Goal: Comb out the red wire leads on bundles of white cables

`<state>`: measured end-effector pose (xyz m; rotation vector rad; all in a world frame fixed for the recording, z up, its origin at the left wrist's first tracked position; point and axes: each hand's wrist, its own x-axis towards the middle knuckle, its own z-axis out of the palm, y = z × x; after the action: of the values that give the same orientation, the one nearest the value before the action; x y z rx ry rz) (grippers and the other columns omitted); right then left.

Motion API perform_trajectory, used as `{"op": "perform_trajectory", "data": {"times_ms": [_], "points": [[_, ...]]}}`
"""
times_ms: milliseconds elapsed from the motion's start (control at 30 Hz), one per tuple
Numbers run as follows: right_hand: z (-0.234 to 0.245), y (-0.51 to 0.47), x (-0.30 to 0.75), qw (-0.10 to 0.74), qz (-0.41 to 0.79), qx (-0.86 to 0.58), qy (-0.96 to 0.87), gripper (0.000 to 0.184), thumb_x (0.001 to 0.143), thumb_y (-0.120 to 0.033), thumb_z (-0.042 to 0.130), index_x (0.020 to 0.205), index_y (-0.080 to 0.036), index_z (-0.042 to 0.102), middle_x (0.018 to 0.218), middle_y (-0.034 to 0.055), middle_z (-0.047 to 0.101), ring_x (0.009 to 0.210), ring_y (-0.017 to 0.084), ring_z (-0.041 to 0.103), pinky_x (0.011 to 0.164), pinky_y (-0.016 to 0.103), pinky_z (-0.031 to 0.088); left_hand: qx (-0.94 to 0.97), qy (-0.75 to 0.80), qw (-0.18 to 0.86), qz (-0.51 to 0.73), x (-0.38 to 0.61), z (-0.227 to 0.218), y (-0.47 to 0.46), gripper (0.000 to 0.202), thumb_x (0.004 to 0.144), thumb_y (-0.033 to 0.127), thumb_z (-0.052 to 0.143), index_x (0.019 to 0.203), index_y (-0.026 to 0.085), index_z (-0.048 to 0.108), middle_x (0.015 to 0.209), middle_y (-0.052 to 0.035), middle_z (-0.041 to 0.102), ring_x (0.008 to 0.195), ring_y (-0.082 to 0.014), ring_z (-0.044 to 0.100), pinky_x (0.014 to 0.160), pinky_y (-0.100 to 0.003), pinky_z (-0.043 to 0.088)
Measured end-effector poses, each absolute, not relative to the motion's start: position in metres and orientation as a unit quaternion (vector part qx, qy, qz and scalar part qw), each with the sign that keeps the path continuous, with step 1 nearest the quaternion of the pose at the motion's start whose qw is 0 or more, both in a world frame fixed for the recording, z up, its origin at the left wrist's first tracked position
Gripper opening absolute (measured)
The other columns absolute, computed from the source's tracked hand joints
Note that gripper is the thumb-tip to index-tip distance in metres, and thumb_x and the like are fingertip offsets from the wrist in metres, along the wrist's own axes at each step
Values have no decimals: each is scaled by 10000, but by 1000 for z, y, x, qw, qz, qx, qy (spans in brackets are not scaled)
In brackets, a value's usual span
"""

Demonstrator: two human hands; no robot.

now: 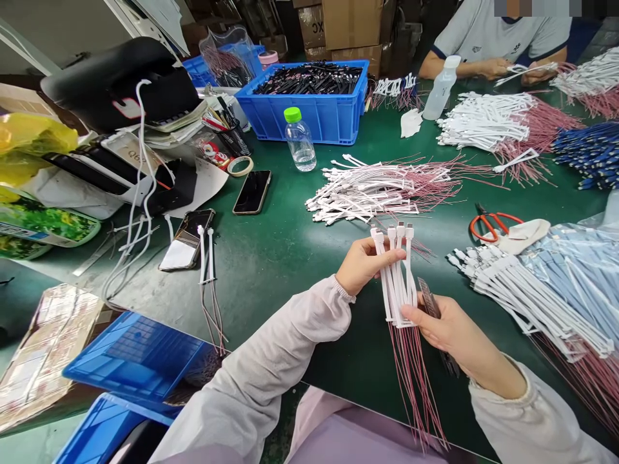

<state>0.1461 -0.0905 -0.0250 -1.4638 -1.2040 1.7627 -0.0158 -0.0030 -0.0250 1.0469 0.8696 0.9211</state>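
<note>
- The long green table [271, 274] stretches out ahead of both hands, with the person's pale, cuffed sleeves reaching over its near edge.
- Well beyond the left hand, a blue plastic crate [309, 122] is packed with black parts, too tightly heaped to tell apart.
- Right of the right hand lies a large batch of white cables [522, 296] with pink-red wires, spread beside clear bagging.
- Just ahead of both hands sits a pile of white connectors [372, 193], its pink-red wires fanning away to the right.
- Between the hands, held up off the table, stands a bundle of white cable ends [397, 283], upright and slightly fanned, with pink-red wires [411, 386] hanging below.
- The left hand [367, 264] is closed around the bundle's upper part.
- The right hand [449, 328] is nearly closed on a dark metal strip [429, 298], its thumb against the bundle's lower part; the strip's grip is partly hidden.
- Just ahead of the right hand lie orange-handled scissors [493, 222].
- Well left of the left hand, two loose white cables [207, 258] rest beside a phone [186, 240].
</note>
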Motion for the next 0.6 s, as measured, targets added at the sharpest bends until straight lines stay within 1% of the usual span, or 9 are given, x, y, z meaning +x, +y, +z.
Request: {"op": "perform_trajectory", "data": {"times_ms": [67,100,233,333,367,433,500,600], "points": [[-25,-91,146,274,648,-545,-456,393,780,-517,663,692,-185,473,525,-85,263,427,57,195,383,219,139,467,391,682,405,-16,-26,-2,424,634,447,752,866,97,695,605,15,534,458,-37,378,398,-195,262],[-26,-91,146,275,647,-547,-454,389,779,-515,665,698,-184,478,525,-85,267,427,57,199,382,218,142,469,387,686,400,-16,-26,-2,435,649,461,737,878,94,693,623,9,542,467,-36,381,401,-193,263],[-26,-91,146,287,651,-560,-425,413,763,-528,677,695,-191,449,520,-87,288,427,53,214,379,206,155,469,342,720,380,-18,-28,-2,504,722,508,660,1033,112,671,753,-24,596,513,-36,381,411,-182,252],[-24,-91,145,296,661,-555,-409,426,758,-531,683,692,-198,426,483,-96,297,412,51,234,373,195,166,458,316,741,377,-19,-29,-1,485,733,494,659,1018,102,679,722,-27,589,498,-32,362,408,-185,238],[-23,-91,145,296,667,-552,-403,428,757,-531,684,691,-199,424,468,-99,295,405,50,235,371,193,165,452,303,750,375,-19,-29,-1,476,737,486,659,1020,104,680,747,-38,604,498,-32,362,408,-186,239],[-20,-92,146,293,678,-546,-395,413,761,-531,680,710,-191,451,448,-102,298,395,47,224,366,191,152,439,267,775,369,-21,-28,0,473,741,461,665,1077,128,667,900,-79,644,531,-35,384,417,-183,252],[-17,-92,145,291,684,-541,-393,392,775,-525,668,762,-174,494,454,-93,343,390,43,213,364,192,138,425,230,800,356,-22,-27,1,493,740,430,677,1152,163,637,1069,-110,632,590,-48,416,434,-178,272],[-15,-93,141,288,689,-534,-395,381,790,-513,654,833,-159,521,509,-52,462,385,34,202,363,196,128,411,201,822,340,-25,-26,3,512,730,409,690,1185,186,619,1161,-120,599,648,-66,435,457,-175,293]]}}
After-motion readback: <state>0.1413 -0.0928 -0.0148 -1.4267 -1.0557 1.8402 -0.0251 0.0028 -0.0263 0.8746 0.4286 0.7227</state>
